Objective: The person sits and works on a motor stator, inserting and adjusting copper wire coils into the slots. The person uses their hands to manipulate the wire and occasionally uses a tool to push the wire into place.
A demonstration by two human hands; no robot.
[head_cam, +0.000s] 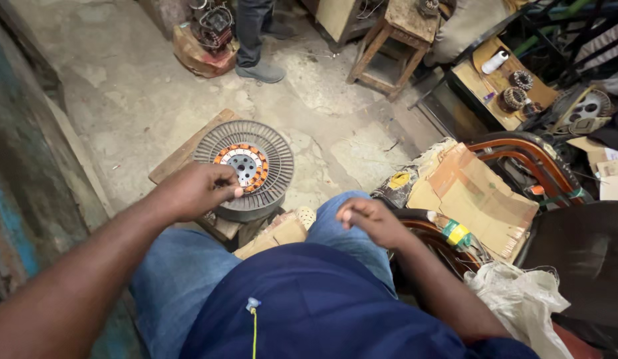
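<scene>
My left hand [196, 191] rests on the near edge of the finned round motor stator [244, 167], fingertips pinched narrow at its copper windings [257, 173], holding nothing I can make out; the stator sits on a wooden board [182, 154] on the concrete floor [136, 86]; my right hand [369, 221] hovers over my knee, fingers curled loosely shut, empty; flattened cardboard [475, 199] lies further right.
</scene>
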